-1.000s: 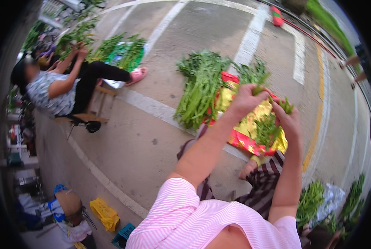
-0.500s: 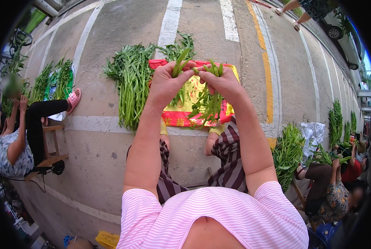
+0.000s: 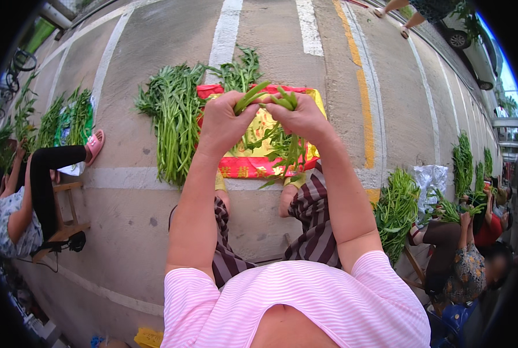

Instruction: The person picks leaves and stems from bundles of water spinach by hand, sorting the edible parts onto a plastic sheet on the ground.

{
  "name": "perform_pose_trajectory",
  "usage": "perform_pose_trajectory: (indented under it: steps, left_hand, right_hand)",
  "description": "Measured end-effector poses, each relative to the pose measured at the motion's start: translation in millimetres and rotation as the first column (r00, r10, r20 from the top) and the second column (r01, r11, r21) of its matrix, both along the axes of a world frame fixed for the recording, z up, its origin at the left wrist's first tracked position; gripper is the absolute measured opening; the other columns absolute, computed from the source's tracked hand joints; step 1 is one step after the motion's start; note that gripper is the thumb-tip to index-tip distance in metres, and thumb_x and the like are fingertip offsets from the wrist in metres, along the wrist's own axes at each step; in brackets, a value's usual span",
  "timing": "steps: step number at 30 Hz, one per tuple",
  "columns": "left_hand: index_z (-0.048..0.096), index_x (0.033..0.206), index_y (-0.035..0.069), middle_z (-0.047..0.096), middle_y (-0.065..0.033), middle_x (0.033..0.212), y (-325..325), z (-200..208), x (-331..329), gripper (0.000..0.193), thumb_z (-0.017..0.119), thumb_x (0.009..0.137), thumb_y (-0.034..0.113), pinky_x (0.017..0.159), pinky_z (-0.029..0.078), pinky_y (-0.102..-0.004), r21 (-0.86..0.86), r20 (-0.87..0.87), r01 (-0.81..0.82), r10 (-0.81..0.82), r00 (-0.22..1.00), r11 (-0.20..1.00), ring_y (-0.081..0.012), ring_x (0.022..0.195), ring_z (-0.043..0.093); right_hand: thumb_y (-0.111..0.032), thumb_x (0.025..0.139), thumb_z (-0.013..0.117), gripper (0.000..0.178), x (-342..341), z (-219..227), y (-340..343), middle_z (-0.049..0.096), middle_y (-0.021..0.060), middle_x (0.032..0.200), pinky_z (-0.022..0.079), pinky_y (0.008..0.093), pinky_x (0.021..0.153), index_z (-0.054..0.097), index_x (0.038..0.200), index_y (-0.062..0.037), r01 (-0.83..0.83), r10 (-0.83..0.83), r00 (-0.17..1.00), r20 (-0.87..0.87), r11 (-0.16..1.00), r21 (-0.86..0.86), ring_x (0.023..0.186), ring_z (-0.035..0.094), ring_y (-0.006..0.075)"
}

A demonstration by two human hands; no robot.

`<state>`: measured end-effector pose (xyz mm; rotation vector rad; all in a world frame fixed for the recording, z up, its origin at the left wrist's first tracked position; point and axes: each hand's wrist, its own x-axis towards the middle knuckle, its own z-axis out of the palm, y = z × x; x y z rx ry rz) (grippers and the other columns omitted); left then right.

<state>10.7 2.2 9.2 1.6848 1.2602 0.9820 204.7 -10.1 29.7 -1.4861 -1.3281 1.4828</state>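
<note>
- Green stems (image 3: 251,98): short lengths in both hands, at twelve o'clock in the wearer's view, raised above a red-and-gold sheet (image 3: 238,162) on the ground.
- Left hand (image 3: 227,120): fingers curled closed, thumb pressed in, a few stems gripped; their ends poke out toward two o'clock.
- Right hand (image 3: 301,120): fingers likewise bent tight round a small clutch, ends leaning toward eleven o'clock.
- Leafy sprigs (image 3: 292,152) below the right hand; I can't tell whether they hang from it or lie on the sheet.
- Changed over the last half second: left-hand stems have tipped further over to the right, right-hand ones have swung leftward, and the fingertips have drawn closer together. Whether they touch, I can't make out.
- My reading: handling is mid-action, both grips kept, nothing released.
- Long leafy bundle (image 3: 176,130) at ten o'clock, beside the sheet, looks the same as half a second ago. Smaller clump (image 3: 236,71) near twelve, beyond the sheet's far edge.
- Another heap of greens (image 3: 396,206) between three and four. Seated co-worker (image 3: 21,214) at nine.
</note>
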Motion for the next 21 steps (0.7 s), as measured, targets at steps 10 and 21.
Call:
perform_pose_trajectory:
  steps: [10,21]
  left_hand:
    - [0.067,0.087,0.000,0.063,-0.0144,0.080,-8,6,16,0.010,0.068,0.079,0.006,0.065,0.050,-0.0406,0.233,-0.209,0.064,-0.015,0.978,0.970,-0.0331,0.073,0.063]
    - [0.071,0.087,0.000,0.062,-0.0024,0.068,-10,-8,23,0.011,0.070,0.082,0.009,0.054,0.044,-0.0264,-0.119,0.132,-0.167,0.182,0.974,0.979,-0.0069,0.058,0.054]
  right_hand:
    - [-0.026,0.087,0.071,0.024,1,-9,-4,0.065,0.0136,0.073,0.050,0.0357,0.063,0.071,0.102,-0.0079,-0.161,0.050,0.904,0.425,0.960,0.230,0.062,0.058,0.0189]
    - [-0.025,0.092,0.067,0.020,-10,-22,-5,0.056,-0.0046,0.066,0.043,0.0227,0.049,0.065,0.096,-0.0050,0.091,-0.088,0.996,-0.032,0.988,0.121,0.056,0.052,0.0037]
